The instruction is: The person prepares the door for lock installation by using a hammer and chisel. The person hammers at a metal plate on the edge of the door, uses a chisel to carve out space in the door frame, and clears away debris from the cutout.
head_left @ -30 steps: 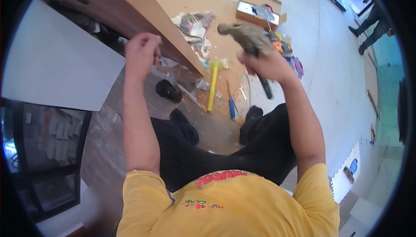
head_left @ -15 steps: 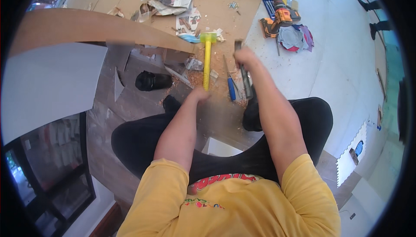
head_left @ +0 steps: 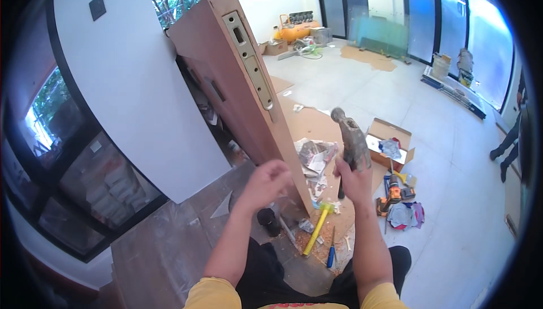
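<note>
Your right hand (head_left: 355, 181) was clamped on a dark-handled, worn metal hammer (head_left: 356, 144), right of the tall reddish-brown wooden door (head_left: 232, 111); your left hand (head_left: 267, 184), loosely curled, was near the door, its contents indiscernible.

Worn grey hammer (head_left: 355, 142), aloft, right of an upright reddish-brown door (head_left: 257, 122).

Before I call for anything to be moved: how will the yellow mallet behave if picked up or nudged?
The yellow mallet will probably feel head-heavy, its thick head being wider than its handle. That straight handle looks stiff. Nudged, the mallet may slide on the wood shavings around it.
</note>
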{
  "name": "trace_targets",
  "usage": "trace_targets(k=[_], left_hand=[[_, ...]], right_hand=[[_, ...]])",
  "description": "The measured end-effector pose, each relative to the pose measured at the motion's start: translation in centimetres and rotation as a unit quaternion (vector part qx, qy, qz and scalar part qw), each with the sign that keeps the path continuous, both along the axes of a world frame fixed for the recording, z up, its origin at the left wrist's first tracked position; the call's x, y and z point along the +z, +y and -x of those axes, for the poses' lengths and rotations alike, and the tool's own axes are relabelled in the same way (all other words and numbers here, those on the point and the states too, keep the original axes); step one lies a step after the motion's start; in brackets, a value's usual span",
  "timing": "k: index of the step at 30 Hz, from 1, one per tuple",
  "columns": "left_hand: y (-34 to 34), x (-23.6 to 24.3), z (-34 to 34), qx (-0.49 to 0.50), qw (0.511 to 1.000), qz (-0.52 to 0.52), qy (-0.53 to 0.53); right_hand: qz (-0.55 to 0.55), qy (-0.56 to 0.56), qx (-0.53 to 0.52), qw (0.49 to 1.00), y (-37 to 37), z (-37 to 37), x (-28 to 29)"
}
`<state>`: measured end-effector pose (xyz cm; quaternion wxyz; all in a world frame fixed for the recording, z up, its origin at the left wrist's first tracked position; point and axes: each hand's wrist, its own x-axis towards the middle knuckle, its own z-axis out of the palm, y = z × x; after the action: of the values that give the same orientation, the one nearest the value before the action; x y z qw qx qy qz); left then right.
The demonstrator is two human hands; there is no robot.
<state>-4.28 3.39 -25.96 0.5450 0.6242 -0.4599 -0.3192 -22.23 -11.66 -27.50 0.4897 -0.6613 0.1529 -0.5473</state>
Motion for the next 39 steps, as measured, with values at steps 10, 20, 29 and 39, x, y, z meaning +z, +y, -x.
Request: trace_targets(k=[10, 20, 29, 39], left_hand=[[-3.0, -5.0, 0.9, 0.068, 0.978, 0.188, 0.065], [-0.4, -3.6, -0.1, -0.073, 0.949, 0.212, 0.222], [-8.2, -20.9, 5.0, -0.114, 0.913, -0.292, -0.259], [-2.4, -47.9, 12.1, -0.195, 0.787, -0.539, -0.23]], right_hand=[[0.175, -0.362, 0.265, 0.877, 5.5, 0.9, 21.9], [0.041, -0.037, 0.1, 0.993, 8.6, 2.5, 15.8], [-0.329, 0.359, -0.012, 0.873, 0.1, 6.4, -9.6], [-0.359, 0.175, 0.003, 0.917, -2.9, 10.7, -7.0]])
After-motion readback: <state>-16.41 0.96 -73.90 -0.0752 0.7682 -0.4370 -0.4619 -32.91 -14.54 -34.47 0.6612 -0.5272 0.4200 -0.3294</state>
